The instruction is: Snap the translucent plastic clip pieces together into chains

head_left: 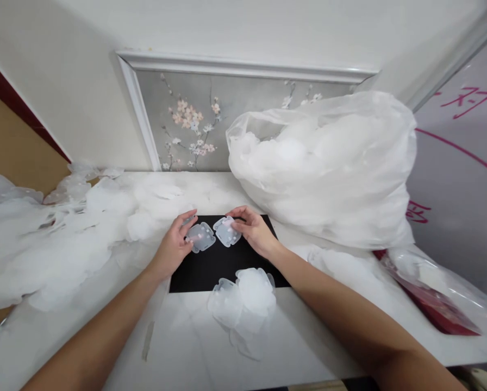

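Observation:
Two flat, translucent plastic pieces with scalloped edges and small holes are held side by side, close together, over a black mat (223, 271). My left hand (174, 247) grips the left plastic piece (201, 239) by its outer edge, thumb below and fingers above. The right plastic piece (227, 234) sits between the thumb and fingers of my right hand (254, 231). Nearer to me, a small heap of similar pieces (255, 293) lies across the mat's front edge and the white table.
A large spread of loose translucent pieces (64, 239) covers the table's left side. At the back right stands a bulging clear bag (329, 174) of pale pieces. A red item under clear plastic (439, 309) lies at the right, and a flower-patterned wall panel (194, 119) is behind.

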The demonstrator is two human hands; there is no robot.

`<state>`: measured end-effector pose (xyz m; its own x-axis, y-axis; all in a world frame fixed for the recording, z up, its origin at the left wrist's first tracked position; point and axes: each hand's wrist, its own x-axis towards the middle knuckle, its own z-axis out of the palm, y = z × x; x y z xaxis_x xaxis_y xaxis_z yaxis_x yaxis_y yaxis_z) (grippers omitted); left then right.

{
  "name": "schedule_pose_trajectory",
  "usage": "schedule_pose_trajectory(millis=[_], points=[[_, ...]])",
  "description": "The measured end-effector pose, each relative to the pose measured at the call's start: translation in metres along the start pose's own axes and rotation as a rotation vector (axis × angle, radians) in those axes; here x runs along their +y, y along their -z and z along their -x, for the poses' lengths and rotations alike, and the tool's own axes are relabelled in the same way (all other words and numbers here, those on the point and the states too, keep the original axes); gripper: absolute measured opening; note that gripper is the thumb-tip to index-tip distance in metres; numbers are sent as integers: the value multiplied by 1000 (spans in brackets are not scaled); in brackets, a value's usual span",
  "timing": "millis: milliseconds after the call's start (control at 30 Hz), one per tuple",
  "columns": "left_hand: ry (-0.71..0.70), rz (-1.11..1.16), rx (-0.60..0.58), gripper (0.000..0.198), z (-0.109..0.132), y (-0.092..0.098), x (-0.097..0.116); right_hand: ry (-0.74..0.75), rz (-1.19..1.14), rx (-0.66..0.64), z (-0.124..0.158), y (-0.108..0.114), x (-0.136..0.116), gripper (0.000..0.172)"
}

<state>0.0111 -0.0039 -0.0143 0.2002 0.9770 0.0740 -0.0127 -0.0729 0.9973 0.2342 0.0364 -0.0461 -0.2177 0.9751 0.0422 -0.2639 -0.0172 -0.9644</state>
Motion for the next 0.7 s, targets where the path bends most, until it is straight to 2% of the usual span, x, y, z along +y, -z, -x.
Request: schedule_pose_trajectory(millis=[133,300,400,467,533,600,667,700], points=[[-34,-34,-82,60,2,-3,-3,-73,-86,-55,4,-5,-1,43],[-60,-21,-196,61,9,-13,-4,-170,-4,-169,9,-16,-6,51],[-72,-11,-208,65,11,-17,0,-236,44,-270,15,-16,-27,50],[-75,-43,-170,64,9,-16,2,-255,87,-361,23,-12,-46,45],[-83,-92,-88,52,6,-12,2,-272,225,-491,36,-7,-63,41],[-87,-116,10,38,3,-8,-1,-234,509,-587,53,-4,-71,35],[-77,-119,80,29,1,-6,-4,-164,848,-586,69,-4,-71,37],[-71,-116,98,26,0,-5,-5,-140,990,-570,76,-6,-69,44]])
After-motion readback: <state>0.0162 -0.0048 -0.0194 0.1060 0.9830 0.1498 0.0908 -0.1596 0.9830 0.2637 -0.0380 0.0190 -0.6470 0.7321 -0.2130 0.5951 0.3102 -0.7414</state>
